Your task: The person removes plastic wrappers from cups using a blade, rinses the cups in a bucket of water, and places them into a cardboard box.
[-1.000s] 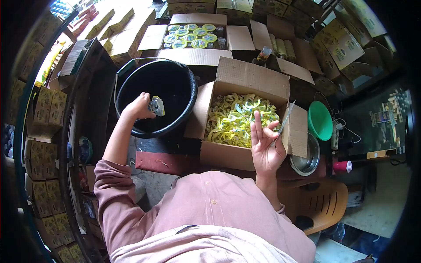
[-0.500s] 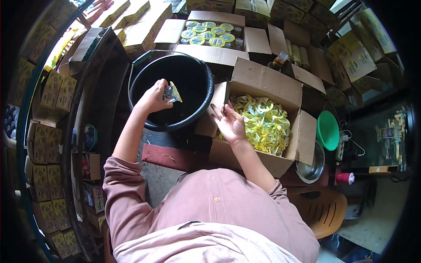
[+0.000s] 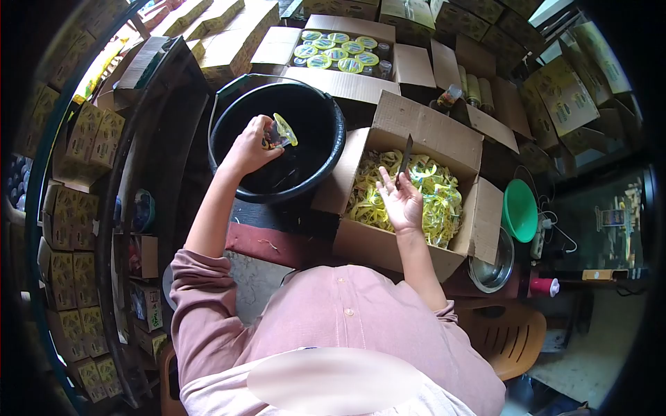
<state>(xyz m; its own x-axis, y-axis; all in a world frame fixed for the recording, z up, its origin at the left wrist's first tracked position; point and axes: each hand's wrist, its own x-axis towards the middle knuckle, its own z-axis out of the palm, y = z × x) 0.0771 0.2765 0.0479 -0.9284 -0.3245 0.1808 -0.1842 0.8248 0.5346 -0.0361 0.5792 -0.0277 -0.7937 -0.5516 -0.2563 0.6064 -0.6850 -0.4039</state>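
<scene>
Over the black bucket (image 3: 338,142), my left hand (image 3: 254,147) grips a small clear cup (image 3: 283,132) with a yellow-rimmed lid and dark, colourful contents. The cup is tilted, its lid facing right. My right hand (image 3: 404,201) is raised palm up over the open cardboard box (image 3: 388,246), holding a thin knife (image 3: 406,154) between thumb and fingers, with its blade pointing up. Yellow and clear plastic strips (image 3: 433,201) fill that box. Some small scraps lie inside the bucket.
Behind stands an open carton (image 3: 347,84) of lidded cups. A jar (image 3: 449,96) lies by another open box. To the right are a green bowl (image 3: 519,209), a clear bowl (image 3: 494,274) and a pink thread spool (image 3: 544,286). Stacked cartons (image 3: 73,277) line the left side.
My right hand has moved from the box's right side to its left edge, then back over the strips with the knife. The cup in my left hand has turned. The camera view has shifted.
</scene>
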